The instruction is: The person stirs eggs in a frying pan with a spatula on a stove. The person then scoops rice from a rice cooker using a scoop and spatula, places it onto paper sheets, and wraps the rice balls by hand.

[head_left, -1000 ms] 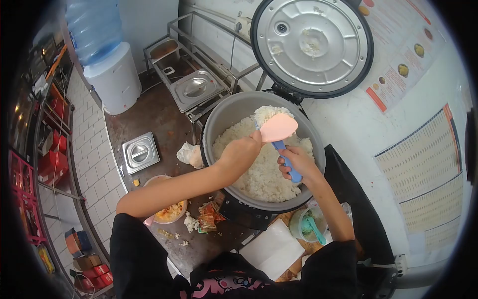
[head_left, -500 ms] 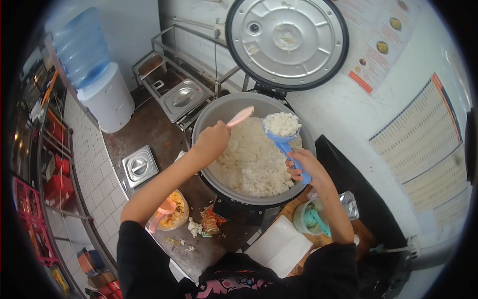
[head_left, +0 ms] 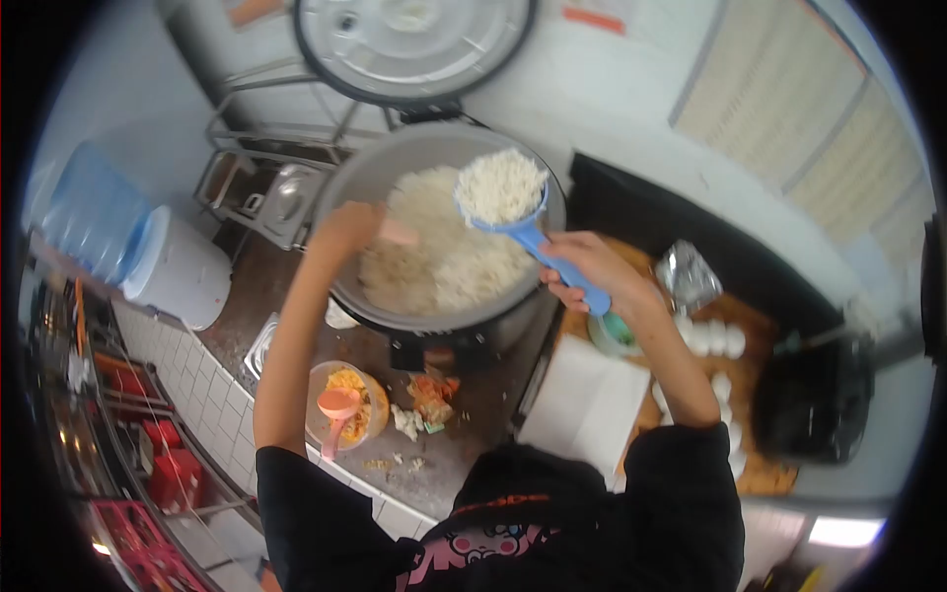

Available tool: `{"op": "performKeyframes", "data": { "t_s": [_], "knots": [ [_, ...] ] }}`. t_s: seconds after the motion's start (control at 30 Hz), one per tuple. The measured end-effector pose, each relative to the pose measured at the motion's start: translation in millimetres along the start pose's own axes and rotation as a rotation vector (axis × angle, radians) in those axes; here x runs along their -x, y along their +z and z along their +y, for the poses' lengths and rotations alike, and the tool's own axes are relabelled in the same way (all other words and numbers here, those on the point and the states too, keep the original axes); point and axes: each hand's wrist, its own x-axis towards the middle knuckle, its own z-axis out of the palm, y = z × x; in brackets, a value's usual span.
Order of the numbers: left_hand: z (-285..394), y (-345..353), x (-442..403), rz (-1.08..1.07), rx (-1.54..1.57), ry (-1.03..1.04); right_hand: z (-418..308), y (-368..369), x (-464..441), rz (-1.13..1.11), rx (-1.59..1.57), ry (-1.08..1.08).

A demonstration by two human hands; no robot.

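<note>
My right hand (head_left: 594, 271) grips the handle of a blue scoop (head_left: 572, 276), raised over the right side of a large rice cooker (head_left: 347, 183). White rice (head_left: 501, 187) is heaped above the scoop's rim. My left hand (head_left: 347, 230) is closed round a pale pink rice paddle (head_left: 400, 232), whose blade is over or against the cooked rice (head_left: 483, 274) in the pot. Motion blurs the paddle and my left fingers, so contact with the rice is hard to judge. The cooker's round metal lid (head_left: 419, 39) stands raised behind the pot.
In front of the cooker stands a tub (head_left: 318, 405) of orange-yellow food with a pink scoop (head_left: 338, 402) in it. Spilled rice (head_left: 406, 422) and a torn wrapper (head_left: 432, 395) lie beside it. White paper (head_left: 584, 400), a foil bundle (head_left: 689, 276) and several eggs (head_left: 725, 340) are at right.
The camera view has turned and shifted. My left hand has brought the paddle down toward the rice. The filled blue scoop is still in my right hand and looks nearer the camera.
</note>
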Motion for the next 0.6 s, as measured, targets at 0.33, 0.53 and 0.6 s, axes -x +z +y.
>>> {"op": "performKeyframes", "data": {
  "t_s": [0.33,0.53,0.6],
  "knots": [
    [209.3,-127.0,71.0,0.422,1.282,-0.475,252.2,-45.5,157.3,0.767,-0.085,-0.160],
    [411.0,55.0,108.1,-0.313,1.058,0.381,431.4,-71.0,129.9,0.939,1.318,0.022],
    [446.5,122.2,128.9,-0.253,1.051,0.443,427.5,-68.6,132.2,0.952,1.325,0.044]
  ]
}}
